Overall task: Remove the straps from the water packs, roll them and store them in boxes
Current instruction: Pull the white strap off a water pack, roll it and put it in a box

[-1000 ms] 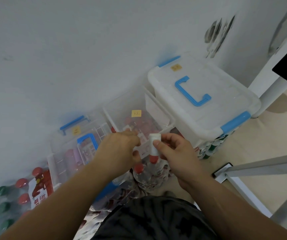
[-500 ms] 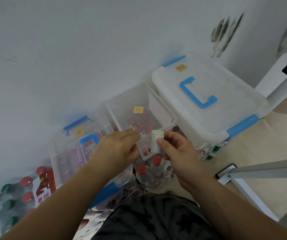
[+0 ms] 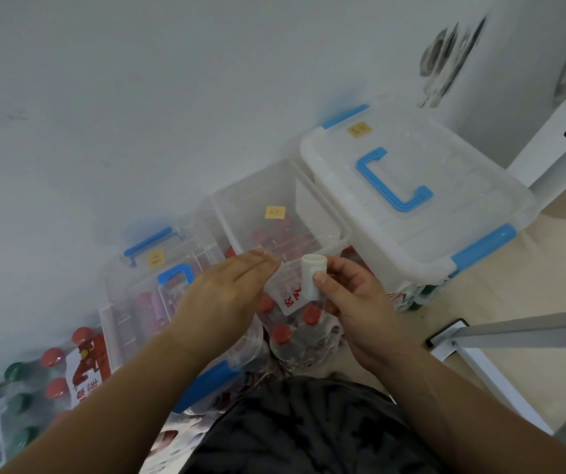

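One white rolled strap (image 3: 311, 278), its printed tail loose, is pinched upright in the right hand (image 3: 349, 302); the left hand (image 3: 226, 295) hovers flat and open. Rolling looks nearly done; next, tuck the tail and drop it into the open clear plastic box (image 3: 308, 186) just behind.

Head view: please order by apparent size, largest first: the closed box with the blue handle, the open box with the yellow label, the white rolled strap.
1. Closed box
2. Open box
3. Rolled strap, smallest though nearest the camera.
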`<state>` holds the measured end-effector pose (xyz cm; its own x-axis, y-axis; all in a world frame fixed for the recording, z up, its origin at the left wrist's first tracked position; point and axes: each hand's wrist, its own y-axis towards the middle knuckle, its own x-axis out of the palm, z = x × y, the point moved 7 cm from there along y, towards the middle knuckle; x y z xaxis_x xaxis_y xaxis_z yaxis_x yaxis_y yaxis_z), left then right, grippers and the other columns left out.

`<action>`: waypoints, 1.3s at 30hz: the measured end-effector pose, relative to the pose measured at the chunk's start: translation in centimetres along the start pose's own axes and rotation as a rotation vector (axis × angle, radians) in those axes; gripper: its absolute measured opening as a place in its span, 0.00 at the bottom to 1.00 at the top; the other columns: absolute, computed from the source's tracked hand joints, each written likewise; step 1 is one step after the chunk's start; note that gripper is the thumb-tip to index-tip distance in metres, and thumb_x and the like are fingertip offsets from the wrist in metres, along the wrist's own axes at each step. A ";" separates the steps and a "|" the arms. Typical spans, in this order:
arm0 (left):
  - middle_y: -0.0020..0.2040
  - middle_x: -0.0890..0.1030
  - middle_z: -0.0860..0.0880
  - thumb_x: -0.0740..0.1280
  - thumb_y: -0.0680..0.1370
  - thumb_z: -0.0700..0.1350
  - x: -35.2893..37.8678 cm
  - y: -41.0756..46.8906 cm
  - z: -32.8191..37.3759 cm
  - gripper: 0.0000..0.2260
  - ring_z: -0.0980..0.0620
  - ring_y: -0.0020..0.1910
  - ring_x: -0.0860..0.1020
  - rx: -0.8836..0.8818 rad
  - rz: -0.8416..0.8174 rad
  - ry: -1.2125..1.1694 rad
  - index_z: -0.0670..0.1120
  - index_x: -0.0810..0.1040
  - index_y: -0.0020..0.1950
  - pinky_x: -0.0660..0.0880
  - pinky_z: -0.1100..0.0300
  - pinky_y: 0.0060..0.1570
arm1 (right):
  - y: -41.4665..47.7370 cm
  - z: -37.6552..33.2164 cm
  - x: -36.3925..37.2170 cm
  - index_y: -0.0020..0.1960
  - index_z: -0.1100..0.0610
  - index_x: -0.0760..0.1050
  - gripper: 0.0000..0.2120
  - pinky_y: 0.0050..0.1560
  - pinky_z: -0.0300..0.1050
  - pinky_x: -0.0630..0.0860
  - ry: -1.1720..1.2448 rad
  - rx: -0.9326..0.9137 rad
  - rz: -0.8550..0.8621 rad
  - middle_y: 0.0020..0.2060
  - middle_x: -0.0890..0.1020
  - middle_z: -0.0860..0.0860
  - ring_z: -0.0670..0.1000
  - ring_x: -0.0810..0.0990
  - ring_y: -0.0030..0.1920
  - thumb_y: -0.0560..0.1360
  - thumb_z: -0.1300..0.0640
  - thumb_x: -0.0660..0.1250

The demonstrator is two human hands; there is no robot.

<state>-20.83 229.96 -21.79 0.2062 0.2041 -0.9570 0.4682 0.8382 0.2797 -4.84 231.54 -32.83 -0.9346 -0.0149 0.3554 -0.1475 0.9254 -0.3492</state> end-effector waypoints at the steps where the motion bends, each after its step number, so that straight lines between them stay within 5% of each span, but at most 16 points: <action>1: 0.55 0.85 0.40 0.59 0.77 0.44 -0.1 0.0 0.0 0.18 0.43 0.54 0.84 0.002 0.005 0.013 0.38 0.82 0.59 0.79 0.47 0.54 | 0.0 0.1 0.0 0.58 0.54 0.82 0.11 0.59 0.60 0.81 -0.004 -0.004 -0.004 0.54 0.86 0.58 0.63 0.83 0.58 0.77 0.56 0.73; 15: 0.49 0.86 0.41 0.66 0.77 0.46 0.2 0.7 0.2 0.13 0.44 0.48 0.85 -0.035 0.110 0.062 0.38 0.85 0.50 0.80 0.53 0.52 | -0.1 -0.2 0.2 0.59 0.58 0.81 0.09 0.57 0.60 0.82 0.017 -0.005 -0.010 0.53 0.85 0.63 0.63 0.84 0.55 0.79 0.60 0.70; 21: 0.46 0.87 0.43 0.65 0.77 0.47 -0.9 1.3 0.3 0.13 0.46 0.45 0.86 -0.120 0.127 -0.019 0.39 0.86 0.48 0.79 0.55 0.51 | -0.3 0.0 0.5 0.59 0.60 0.80 0.10 0.35 0.43 0.77 0.125 0.050 -0.029 0.47 0.85 0.57 0.51 0.84 0.42 0.79 0.62 0.68; 28: 0.45 0.87 0.44 0.66 0.78 0.46 -1.9 1.5 0.3 0.12 0.47 0.40 0.85 -0.238 0.170 -0.071 0.41 0.85 0.48 0.79 0.58 0.47 | -0.4 0.0 0.8 0.61 0.58 0.81 0.11 0.51 0.56 0.74 0.143 0.055 -0.045 0.55 0.86 0.61 0.56 0.83 0.50 0.79 0.62 0.68; 33: 0.40 0.85 0.45 0.70 0.77 0.41 -3.1 2.1 -0.3 0.05 0.47 0.36 0.82 -0.305 0.265 -0.101 0.40 0.84 0.46 0.77 0.60 0.40 | -0.8 0.4 0.7 0.60 0.60 0.81 0.10 0.30 0.38 0.72 0.181 0.094 -0.022 0.45 0.86 0.54 0.48 0.79 0.37 0.79 0.63 0.68; 39: 0.42 0.86 0.46 0.67 0.78 0.46 -3.1 1.8 0.0 0.10 0.48 0.38 0.83 -0.292 0.230 -0.109 0.41 0.84 0.46 0.80 0.57 0.42 | -1.1 -1.0 0.8 0.59 0.58 0.81 0.09 0.42 0.39 0.81 0.093 0.047 -0.040 0.49 0.88 0.54 0.50 0.87 0.46 0.80 0.61 0.68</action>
<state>-20.60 230.81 -18.36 0.3748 0.3619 -0.8536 0.1381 0.8886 0.4374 -5.11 230.89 -31.28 -0.8939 -0.0140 0.4480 -0.2011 0.9058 -0.3730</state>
